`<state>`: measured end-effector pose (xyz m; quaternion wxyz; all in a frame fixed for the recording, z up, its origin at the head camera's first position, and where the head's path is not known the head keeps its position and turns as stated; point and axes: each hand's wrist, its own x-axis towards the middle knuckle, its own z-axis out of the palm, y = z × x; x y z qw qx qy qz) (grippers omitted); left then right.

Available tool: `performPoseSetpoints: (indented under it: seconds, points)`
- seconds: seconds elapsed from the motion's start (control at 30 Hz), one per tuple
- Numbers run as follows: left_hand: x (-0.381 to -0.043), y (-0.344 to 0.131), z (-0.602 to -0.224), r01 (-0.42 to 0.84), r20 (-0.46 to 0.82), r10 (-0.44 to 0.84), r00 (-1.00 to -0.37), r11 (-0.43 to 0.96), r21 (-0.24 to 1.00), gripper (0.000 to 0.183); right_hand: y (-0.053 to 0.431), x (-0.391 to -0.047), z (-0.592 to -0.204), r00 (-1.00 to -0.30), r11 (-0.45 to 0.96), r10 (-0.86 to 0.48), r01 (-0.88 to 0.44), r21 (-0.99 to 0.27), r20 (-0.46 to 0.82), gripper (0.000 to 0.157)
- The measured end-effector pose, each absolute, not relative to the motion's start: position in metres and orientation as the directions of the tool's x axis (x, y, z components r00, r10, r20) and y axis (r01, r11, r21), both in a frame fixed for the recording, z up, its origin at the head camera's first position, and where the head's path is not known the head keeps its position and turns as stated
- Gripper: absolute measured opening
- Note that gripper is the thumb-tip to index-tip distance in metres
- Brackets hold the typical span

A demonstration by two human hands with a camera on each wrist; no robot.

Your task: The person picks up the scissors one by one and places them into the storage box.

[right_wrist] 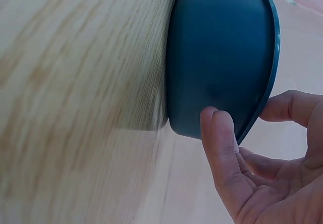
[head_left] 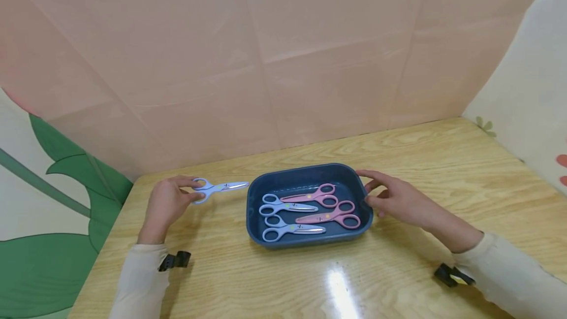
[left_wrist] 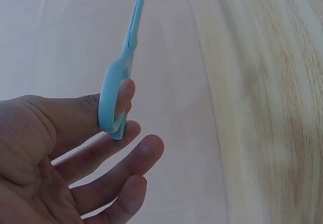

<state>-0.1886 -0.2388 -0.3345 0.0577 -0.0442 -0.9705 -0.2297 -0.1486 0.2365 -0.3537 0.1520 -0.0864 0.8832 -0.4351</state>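
Light blue scissors are held in the air left of the bin, their tip pointing right toward its rim. My left hand pinches them by the handle loops between thumb and fingers. The left wrist view shows the thumb against a loop, the lower fingers spread. A dark blue bin stands on the table, holding two blue scissors on the left and two pink scissors on the right. At the bin's right end, my right hand grips the rim, fingertips against the outer wall.
The wooden table runs back to a wall with a pinkish covering. A leaf-patterned surface lies at the left, a pale flowered wall at the right. Black wrist devices sit on both sleeves.
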Motion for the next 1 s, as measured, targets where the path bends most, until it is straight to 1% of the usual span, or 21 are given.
performPoseSetpoints:
  seconds: [0.33, 0.63, 1.0]
  points:
    - [-0.1867, -0.2368, -0.3335, 0.128, 0.153, 0.068, -0.986, 0.894, 0.428, 0.023, 0.2358, -0.1477, -0.3515, -0.938, 0.61, -0.28, -0.009, -0.792, -0.205, 0.065]
    - [-0.1859, -0.2357, -0.3324, 0.114, 0.121, 0.067, -0.99, 0.893, 0.436, 0.023, 0.236, -0.1477, -0.3524, -0.937, 0.608, -0.281, -0.006, -0.794, -0.208, 0.066]
    - [-0.1851, -0.2345, -0.3317, 0.131, 0.135, 0.08, -0.988, 0.897, 0.423, 0.022, 0.2356, -0.1477, -0.3522, -0.938, 0.605, -0.285, -0.017, -0.796, -0.197, 0.065]
